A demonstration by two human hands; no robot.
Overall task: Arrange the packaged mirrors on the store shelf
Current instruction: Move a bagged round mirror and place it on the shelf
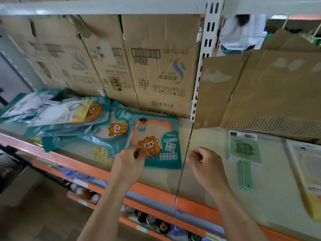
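- Where the shelf (206, 136) showed a vertical seam between its 2 sections, a teal mirror package (161, 136) lay flat on the board just left of that seam, its cartoon figure facing up.
- The left hand (129, 162) sat at that package's near-left edge with its fingers curled over the wrapper; whether it pinched the edge or only touched it could not be told.
- The right hand (206, 164) hung over bare shelf just right of the seam, fingers curled into a fist and grasping nothing, apart from the teal mirror package.
- A second teal package (112, 131) lay just left of the 1st, their edges overlapping.
- Further left, a loose pile of teal packages (69, 117) lay at mixed angles, one over another.
- On the right section a green hand mirror (243, 150) in a clear pack lay flat, handle toward the shelf front, well apart from the teal ones.
- A yellow pack (311, 173) lay beside it, cut off by the frame's right edge.
- Cardboard boxes (156, 66) stood along the back with their print upside down, "300ml" among it.
- Flattened cardboard (269, 87) leaned behind the right section.
- A white slotted upright (205, 58) rose between the 2 sections.
- Below the orange front edge (152, 190), bottles (149, 218) stood on a lower shelf.
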